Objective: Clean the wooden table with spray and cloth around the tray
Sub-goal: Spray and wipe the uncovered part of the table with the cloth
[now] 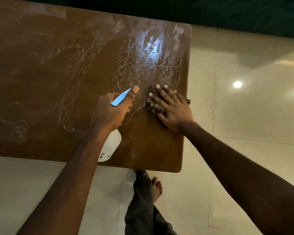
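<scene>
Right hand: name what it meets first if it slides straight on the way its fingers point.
Likely nothing solid: the right hand, pressing the cloth, faces only spray droplets on the table.

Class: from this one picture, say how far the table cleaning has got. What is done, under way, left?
Done: spray droplets already cover the wooden table. In hand: the right hand presses the cloth near the table's right edge; the left hand grips the spray bottle. Left: wiping those droplets off the rest of the top. No tray shows.
</scene>
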